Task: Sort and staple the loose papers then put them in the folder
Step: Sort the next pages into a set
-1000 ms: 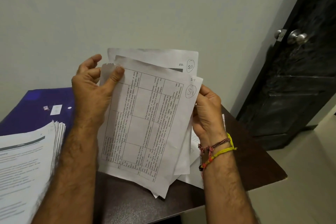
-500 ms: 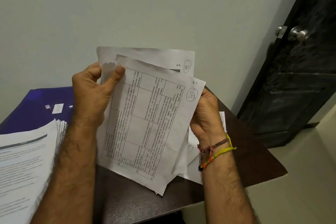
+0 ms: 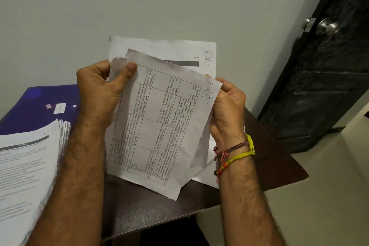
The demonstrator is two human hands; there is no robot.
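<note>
I hold a few loose printed sheets upright above the dark table (image 3: 151,211). The front sheet (image 3: 159,126) carries a table of text and a circled "S-1" at its upper right corner. Behind it stands a second sheet (image 3: 171,50) marked "S-2". My left hand (image 3: 101,96) pinches the torn upper left corner of the front sheet, thumb on its face. My right hand (image 3: 227,110) grips the right edges of the sheets, fingers curled behind them. A purple folder (image 3: 34,106) lies flat at the far left. No stapler is in view.
A thick stack of printed papers (image 3: 26,170) lies at the near left, overlapping the folder. More sheets (image 3: 207,177) lie on the table under my right wrist. A black door (image 3: 319,86) with a metal knob stands at the right, by the table's right edge.
The sheets have risen slightly and my right hand has slid up along their right edge toward the "S-1" corner. My left hand keeps its pinch on the torn corner.
</note>
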